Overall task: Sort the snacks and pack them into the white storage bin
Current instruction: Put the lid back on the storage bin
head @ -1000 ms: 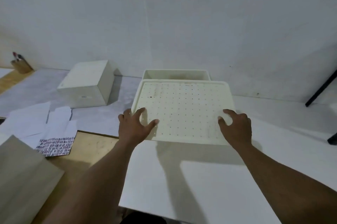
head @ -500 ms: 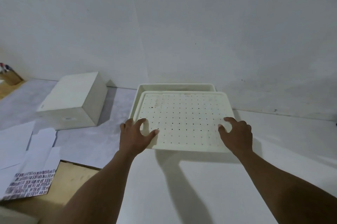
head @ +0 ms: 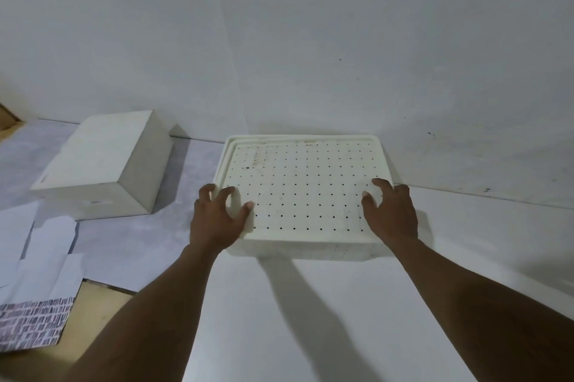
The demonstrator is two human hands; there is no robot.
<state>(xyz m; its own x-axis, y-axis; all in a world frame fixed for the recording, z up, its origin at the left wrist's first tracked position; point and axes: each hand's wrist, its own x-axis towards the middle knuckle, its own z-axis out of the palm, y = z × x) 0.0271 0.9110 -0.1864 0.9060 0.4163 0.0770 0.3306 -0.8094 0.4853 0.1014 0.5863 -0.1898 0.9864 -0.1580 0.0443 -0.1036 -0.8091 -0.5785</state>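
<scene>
The white storage bin (head: 306, 250) stands on the white table against the wall. Only its front wall shows under a white perforated lid (head: 304, 189) that lies flat over it. My left hand (head: 214, 223) grips the lid's near left corner, fingers curled over the edge and thumb on top. My right hand (head: 393, 217) holds the near right corner with bent fingers on the lid's top. The lid hides the bin's inside, and no snacks are in view.
A closed white box (head: 102, 170) sits left of the bin. White papers (head: 46, 257) and a patterned sheet (head: 31, 322) lie at the left on a wooden surface (head: 99, 304). The wall rises right behind the bin.
The lid, held forward of the bin a second ago, has moved back and down and now covers the bin. Both hands stayed on its near corners. The view has shifted right.
</scene>
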